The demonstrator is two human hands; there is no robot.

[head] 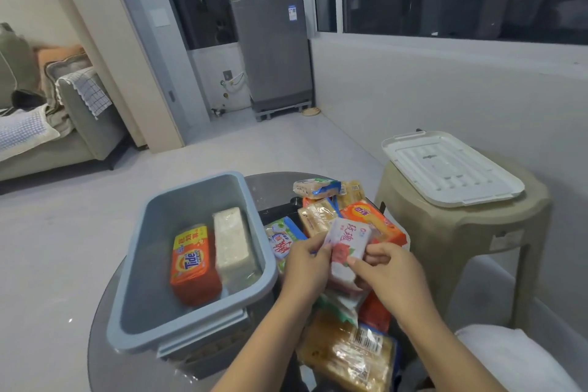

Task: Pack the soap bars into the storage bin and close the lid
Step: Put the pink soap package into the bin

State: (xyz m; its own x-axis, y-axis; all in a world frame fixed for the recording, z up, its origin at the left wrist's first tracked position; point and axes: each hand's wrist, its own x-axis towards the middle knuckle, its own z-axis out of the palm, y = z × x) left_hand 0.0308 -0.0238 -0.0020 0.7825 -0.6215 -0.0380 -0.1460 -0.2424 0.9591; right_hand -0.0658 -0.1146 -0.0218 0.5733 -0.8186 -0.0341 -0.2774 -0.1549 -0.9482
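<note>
A grey-blue storage bin (152, 267) stands open on a round glass table. Inside lie an orange Tide soap bar (192, 264) and a pale white bar (231, 242) side by side. Right of the bin is a heap of wrapped soap bars (321, 216). Above that heap, my left hand (304, 267) and my right hand (388, 277) both grip a pink-and-white soap bar with a rose print (346, 245). The white lid (451, 169) rests on a beige stool at the right.
The beige plastic stool (477, 232) stands close to the table's right side. More wrapped bars (346, 356) lie near the table's front edge. A sofa (47, 124) is far left, a grey washing machine (273, 51) at the back.
</note>
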